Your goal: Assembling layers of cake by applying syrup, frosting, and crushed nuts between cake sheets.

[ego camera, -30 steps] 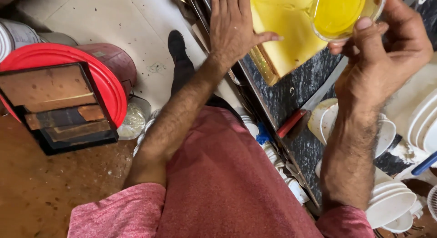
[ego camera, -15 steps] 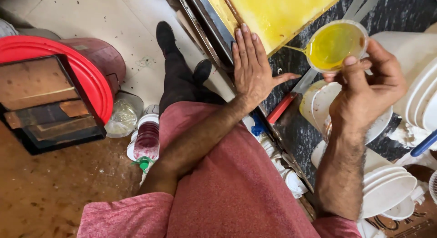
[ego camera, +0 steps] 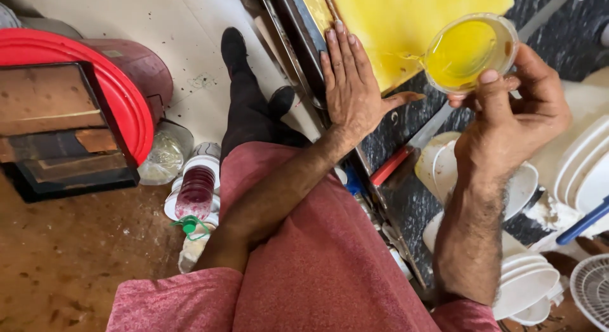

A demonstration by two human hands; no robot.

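Note:
My right hand [ego camera: 515, 116] grips a clear round cup [ego camera: 471, 51] of yellow liquid, tilted over a flat yellow sheet [ego camera: 406, 21] in a metal tray [ego camera: 298, 46] on a dark stone counter [ego camera: 406, 199]. A thin yellow stream runs from the cup's lip onto the sheet. My left hand [ego camera: 350, 87] lies flat, fingers together, on the tray's near edge beside the sheet. A red-handled knife [ego camera: 406, 155] rests on the counter between my two hands.
Stacks of white plates [ego camera: 526, 284] and bowls [ego camera: 444, 167] crowd the counter's right end. On the floor at left are a red round lid [ego camera: 120, 91], a dark framed box [ego camera: 57, 132], a plastic bottle with red liquid [ego camera: 195, 195] and a clear jar [ego camera: 162, 157]. A white fan [ego camera: 590, 287] sits at bottom right.
The view has shifted down and left. My right hand lowered the cup beside the yellow sheet and tilted it, so liquid now streams out. My left hand stays flat on the tray's edge.

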